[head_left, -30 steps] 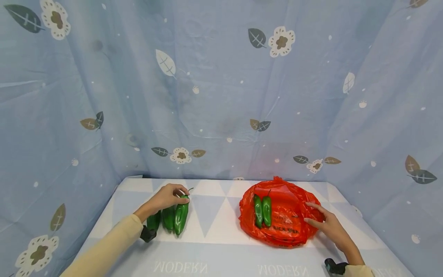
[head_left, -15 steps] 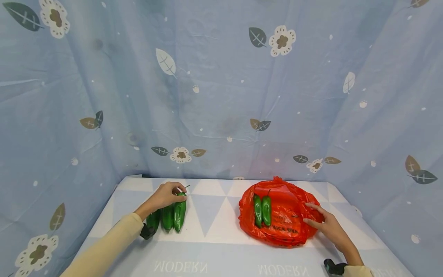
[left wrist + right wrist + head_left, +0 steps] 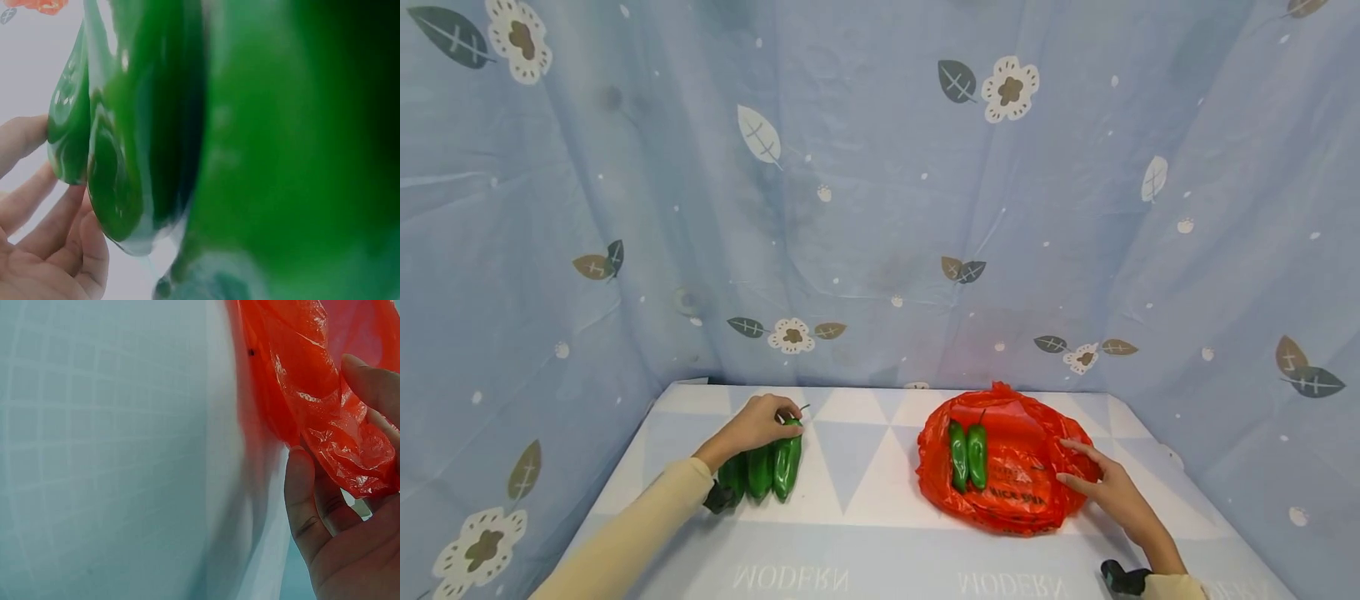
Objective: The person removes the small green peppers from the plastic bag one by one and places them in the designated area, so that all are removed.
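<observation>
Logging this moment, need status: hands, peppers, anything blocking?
Left hand pinches rightmost loose pepper. Right hand holds red bag. Two peppers inside. No obstacle seen between loose pepper and bag.

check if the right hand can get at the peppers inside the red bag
Likely yes, if the right hand lets go of the red bag: its mouth gapes open, leaving both peppers uncovered.

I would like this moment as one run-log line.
red bag: open, two green peppers inside | right hand: holds bag's side | left hand: pinches rightmost pepper of three outside
</observation>
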`<state>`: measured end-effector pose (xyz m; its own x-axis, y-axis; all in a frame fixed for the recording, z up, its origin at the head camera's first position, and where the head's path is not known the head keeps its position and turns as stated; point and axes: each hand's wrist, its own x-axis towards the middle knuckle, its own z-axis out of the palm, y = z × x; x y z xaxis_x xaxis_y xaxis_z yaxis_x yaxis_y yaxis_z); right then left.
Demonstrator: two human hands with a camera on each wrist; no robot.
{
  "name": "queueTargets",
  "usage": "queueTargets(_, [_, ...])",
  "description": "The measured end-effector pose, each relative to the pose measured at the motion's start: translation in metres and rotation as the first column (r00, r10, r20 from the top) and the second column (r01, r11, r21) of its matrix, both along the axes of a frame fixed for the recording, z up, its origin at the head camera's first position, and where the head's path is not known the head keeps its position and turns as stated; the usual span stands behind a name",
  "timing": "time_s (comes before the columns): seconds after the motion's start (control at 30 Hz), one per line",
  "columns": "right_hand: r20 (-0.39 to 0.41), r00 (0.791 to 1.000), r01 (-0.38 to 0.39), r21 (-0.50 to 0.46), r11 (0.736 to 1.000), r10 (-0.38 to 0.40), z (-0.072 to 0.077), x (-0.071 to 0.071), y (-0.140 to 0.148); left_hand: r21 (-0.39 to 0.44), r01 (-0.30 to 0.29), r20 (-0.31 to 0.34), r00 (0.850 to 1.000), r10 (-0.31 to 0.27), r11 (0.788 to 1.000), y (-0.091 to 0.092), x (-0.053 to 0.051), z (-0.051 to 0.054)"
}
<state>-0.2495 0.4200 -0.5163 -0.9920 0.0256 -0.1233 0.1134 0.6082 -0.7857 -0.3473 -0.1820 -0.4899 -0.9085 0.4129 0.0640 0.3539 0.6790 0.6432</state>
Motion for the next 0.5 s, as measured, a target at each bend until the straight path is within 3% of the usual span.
queueTargets(0.27, [0.000,1.000,0.003,0.004,1.000,-0.003,0.0011,-0.0010,0.0007,0.033,0.038,0.010,0.999,-0.038,0.999,-0.0037,-0.0047,-0.0004])
queueTargets(0.5, [-0.007,1.000,0.001,0.009,1.000,-0.001,-0.0009,-0.0006,0.0019,0.078,0.024,0.008,1.000,-0.025,0.997,-0.0049,-0.0056,-0.0021])
